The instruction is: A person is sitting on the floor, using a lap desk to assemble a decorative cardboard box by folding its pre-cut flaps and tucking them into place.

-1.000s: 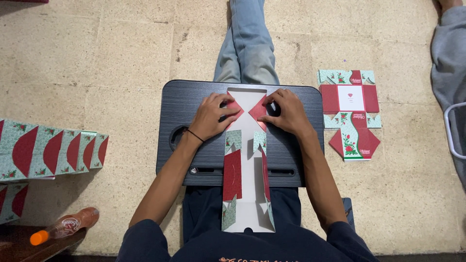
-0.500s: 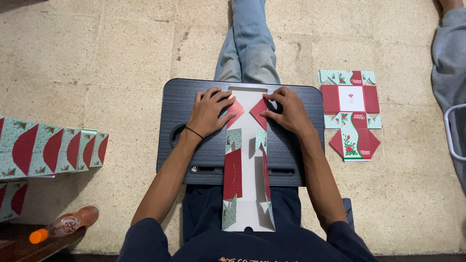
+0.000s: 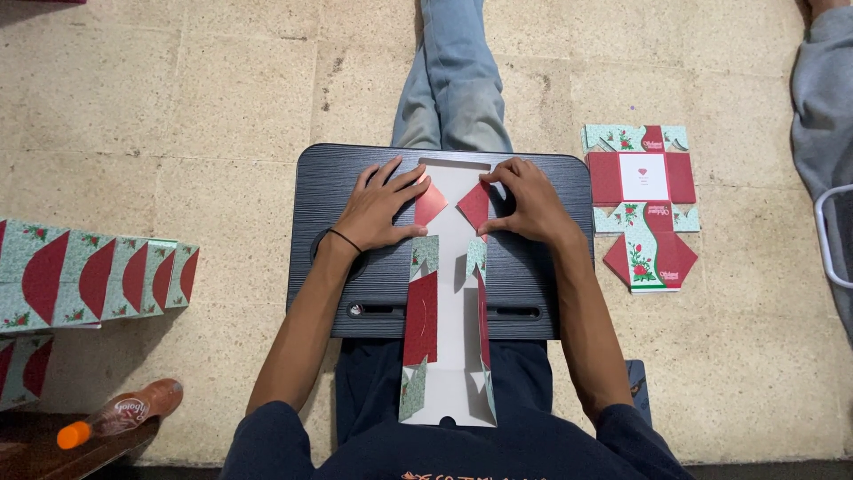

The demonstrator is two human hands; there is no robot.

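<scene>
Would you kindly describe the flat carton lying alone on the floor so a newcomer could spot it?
Start at the black lap desk on the person's legs. On the tiled floor beside its right edge lies an unfolded red-and-green carton blank. Unlike the blank under the hands, it lies printed side up, untouched.

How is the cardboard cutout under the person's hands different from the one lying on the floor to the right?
The box blank on the lap desk lies plain white side up, with its red and green side flaps folded inward; the box blank on the floor lies fully flat, printed side up. The left hand and right hand press the first; nothing touches the second. Both share the red and mint floral print.
</scene>
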